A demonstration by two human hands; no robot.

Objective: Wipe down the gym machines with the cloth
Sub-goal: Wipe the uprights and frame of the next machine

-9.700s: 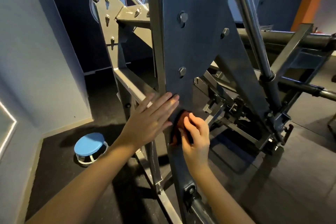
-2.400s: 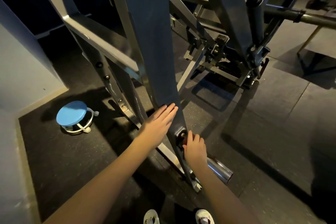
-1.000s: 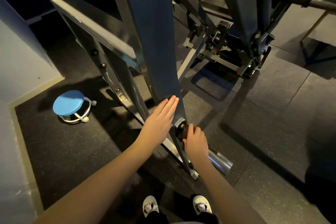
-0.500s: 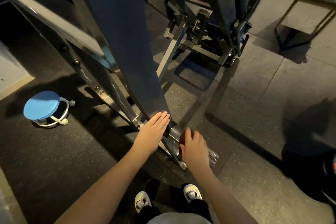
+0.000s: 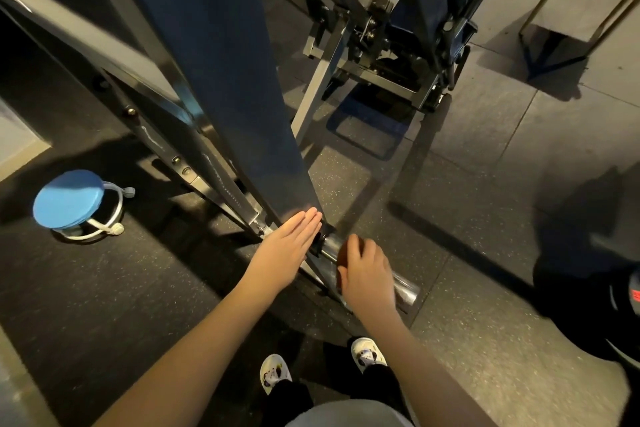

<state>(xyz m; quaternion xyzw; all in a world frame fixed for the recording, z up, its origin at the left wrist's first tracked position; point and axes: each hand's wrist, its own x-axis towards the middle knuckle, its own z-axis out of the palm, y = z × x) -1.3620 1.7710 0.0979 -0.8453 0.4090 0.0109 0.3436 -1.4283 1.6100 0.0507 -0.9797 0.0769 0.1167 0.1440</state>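
Head view: the camera looks steeply down at the foot of a grey steel machine (image 5: 381, 45). A broad dark beam (image 5: 221, 62) slopes from the top of the frame down to the floor (image 5: 485, 218), narrowing towards its lower end. A short chrome peg (image 5: 405, 288) sticks out sideways from that lower end, just above the floor.

The left hand (image 5: 289, 246) lies flat against the bottom of the beam, its fingers straight and close together, holding nothing. Its fingertips touch the beam just beside the peg's collar.

The right hand (image 5: 367, 274) sits on top of the peg, fingers curled down over the cloth (image 5: 343, 255). Only a small red-brown patch of the cloth shows, between thumb and fingers, pressed against the peg near where it meets the beam. The free chrome end of the peg sticks out past the hand.

Slimmer frame bars with bolts run beside the beam on its left. A blue disc (image 5: 67, 199) with a white ring under it stands on the floor well to the left. 2 white shoes (image 5: 275, 371) show at the bottom, near the foot of the beam. A dark, blurred shape (image 5: 588, 305) fills the right edge; I cannot tell what it is.
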